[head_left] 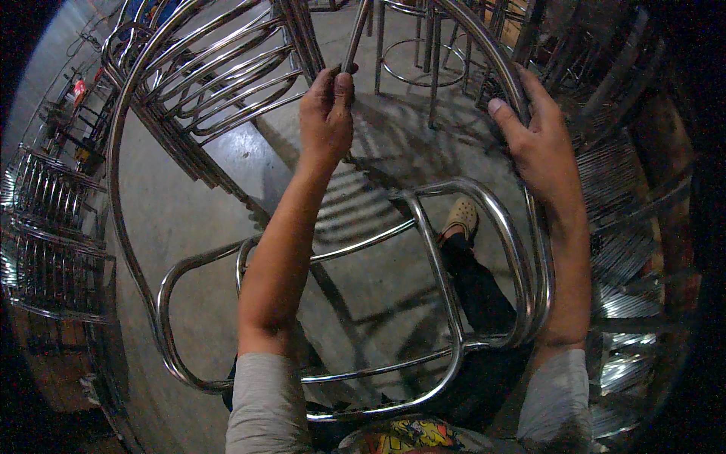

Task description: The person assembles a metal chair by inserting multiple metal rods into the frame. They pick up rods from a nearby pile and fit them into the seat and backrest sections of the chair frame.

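I have a chrome bent-tube chair frame [438, 268] in front of me, its big outer hoop arching away past both of my arms and its lower bars crossing just ahead of my body, above my legs. My left hand [327, 113] is clenched round a slim straight tube [358, 39] near the middle of the hoop, the thumb laid along it; I can't tell whether that tube joins the frame. My right hand [541, 140] curls round the hoop's right side, fingers on the outer face and thumb on the inner, though how firmly it presses I can't tell. I judge this to be a holding and steadying step, with the frame tilted between my hands; moving it calls for both grips working together and the wide hoop swung clear of what stands around. Beneath it lies the bare concrete floor [386, 295], with my tan clog [463, 216] and dark trouser leg [480, 291] showing through the right-hand bars. Farther out, a stack of chrome frames [168, 141] leans in behind the hoop at upper left, a tall stool [433, 98] with a foot ring stands ahead, more shiny frames [53, 189] are piled at far left, and metal tubes [624, 257] crowd the right.
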`<state>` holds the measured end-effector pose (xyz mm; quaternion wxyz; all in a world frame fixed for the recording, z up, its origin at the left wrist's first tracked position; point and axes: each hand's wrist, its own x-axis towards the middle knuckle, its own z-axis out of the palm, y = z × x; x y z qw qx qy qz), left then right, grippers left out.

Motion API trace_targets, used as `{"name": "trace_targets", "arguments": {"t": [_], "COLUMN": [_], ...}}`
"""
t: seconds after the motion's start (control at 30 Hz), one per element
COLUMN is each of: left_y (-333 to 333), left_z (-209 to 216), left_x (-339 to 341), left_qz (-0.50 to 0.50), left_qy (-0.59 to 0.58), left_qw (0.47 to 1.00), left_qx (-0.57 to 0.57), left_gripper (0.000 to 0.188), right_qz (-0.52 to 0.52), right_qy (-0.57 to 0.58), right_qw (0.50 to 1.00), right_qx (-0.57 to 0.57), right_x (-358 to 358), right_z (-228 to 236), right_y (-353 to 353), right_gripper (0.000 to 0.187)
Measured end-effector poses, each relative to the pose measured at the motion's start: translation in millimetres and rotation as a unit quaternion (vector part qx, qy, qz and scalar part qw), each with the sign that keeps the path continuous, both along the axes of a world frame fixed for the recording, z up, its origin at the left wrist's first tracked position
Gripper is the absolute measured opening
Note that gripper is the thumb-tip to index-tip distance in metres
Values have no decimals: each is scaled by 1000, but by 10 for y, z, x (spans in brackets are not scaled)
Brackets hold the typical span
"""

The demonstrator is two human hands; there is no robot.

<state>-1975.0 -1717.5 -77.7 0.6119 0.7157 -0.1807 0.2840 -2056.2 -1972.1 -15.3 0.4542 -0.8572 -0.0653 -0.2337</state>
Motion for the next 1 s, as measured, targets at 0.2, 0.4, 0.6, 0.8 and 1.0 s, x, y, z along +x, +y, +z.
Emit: {"name": "trace_targets", "arguments": {"t": [0.2,0.4,0.6,0.8,1.0], "left_y": [59,-29,24,410,324], "left_z": [22,-70,1,186,200], "left_x": [40,164,338,230,441], "left_qz": [-20,-9,229,-31,197], "left_qy": [20,0,-135,94,-133], "left_qw": [999,1000,947,988,929], "left_qx": [33,4,183,117,285], "left_gripper": [30,29,24,16,22], "right_qz": [9,1,28,17,9], "right_qy": [-2,-2,8,-21,0], "right_qw": [1000,1000,999,1000,1000], "right_qx": [3,-9,34,4,6], "right_x": [-15,-27,-67,-132,-153], "right_z": [19,43,62,85,97], "right_y": [6,37,58,86,120], "right_gripper": [58,58,61,63,62]}}
